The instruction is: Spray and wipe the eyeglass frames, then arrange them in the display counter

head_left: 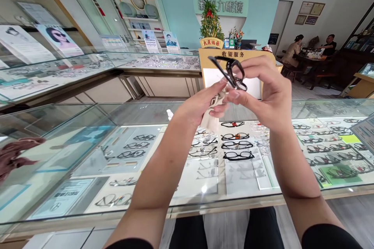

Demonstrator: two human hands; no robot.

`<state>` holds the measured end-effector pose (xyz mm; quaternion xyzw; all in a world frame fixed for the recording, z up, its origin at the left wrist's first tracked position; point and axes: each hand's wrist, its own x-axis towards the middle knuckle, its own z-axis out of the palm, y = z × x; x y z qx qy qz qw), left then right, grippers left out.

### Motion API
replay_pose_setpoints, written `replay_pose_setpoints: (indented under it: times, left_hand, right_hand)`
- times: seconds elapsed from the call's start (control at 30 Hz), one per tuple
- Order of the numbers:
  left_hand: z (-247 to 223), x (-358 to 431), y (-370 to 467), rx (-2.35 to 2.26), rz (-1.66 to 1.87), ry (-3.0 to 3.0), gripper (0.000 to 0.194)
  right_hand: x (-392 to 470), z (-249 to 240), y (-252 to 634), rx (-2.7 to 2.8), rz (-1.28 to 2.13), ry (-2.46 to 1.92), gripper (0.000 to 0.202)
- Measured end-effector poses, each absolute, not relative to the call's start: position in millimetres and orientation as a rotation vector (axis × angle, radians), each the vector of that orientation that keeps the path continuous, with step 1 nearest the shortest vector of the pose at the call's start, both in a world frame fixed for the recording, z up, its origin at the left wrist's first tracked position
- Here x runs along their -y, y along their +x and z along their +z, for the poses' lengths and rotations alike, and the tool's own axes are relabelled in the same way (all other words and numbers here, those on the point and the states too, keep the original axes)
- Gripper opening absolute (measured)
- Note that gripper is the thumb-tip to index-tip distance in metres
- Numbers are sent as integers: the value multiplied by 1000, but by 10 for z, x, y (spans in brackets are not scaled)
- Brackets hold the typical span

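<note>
A pair of black-framed eyeglasses (230,71) is held up between my two hands, above the glass display counter. My right hand (270,93) pinches the frame between thumb and fingers on its right side. On the other side, my left hand (204,103) is closed around a cream cloth (210,118), with its thumb up against the lower part of the glasses. The cloth hangs down below the left fingers. Part of the frame is hidden behind the fingertips. Rows of eyeglasses (237,144) lie inside the counter under my hands.
The glass counter (193,200) spans the width before me. A brown-red cloth (20,155) lies on its left. Beyond stand another display case (163,62) and a cashier desk (242,53) with a plant (210,23). Two people (293,50) sit at a table at the far right.
</note>
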<state>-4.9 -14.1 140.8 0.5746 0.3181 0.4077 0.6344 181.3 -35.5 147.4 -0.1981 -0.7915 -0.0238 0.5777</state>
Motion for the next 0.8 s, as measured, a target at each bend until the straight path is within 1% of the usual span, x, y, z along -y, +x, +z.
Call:
replay_pose_setpoints:
  times: [0.07,0.17,0.27,0.33,0.43,0.57,0.67,0.8]
  left_hand:
    - [1379,147,-85,-965,1052,1550,47]
    - [1359,219,-194,-1461,1158,1883,49]
    - [1401,376,-311,-1783,979,2087,50]
    - [1459,504,-353,-1838,768,2165,49]
    - [1549,650,-334,-1853,525,2220,47]
    - [1535,619,-232,-1882,431,2217,46]
    - [1334,465,-199,-1896,433,2207,44]
    - [876,287,-247,-1841,426,2214,39]
  right_hand:
    - [400,1515,1842,1862,-26,-487,32]
    - [409,1543,1917,1908,5,-577,33]
    - [308,1476,1978,1957,36,-662,29]
    - [189,1349,1997,1993,93,-736,24]
    - [7,1022,2017,2032,241,-871,20]
    - [-147,517,2075,1984,414,-1108,20]
    - [-215,290,2124,2000,410,-1325,19]
    - [-250,210,2141,2123,320,-1502,9]
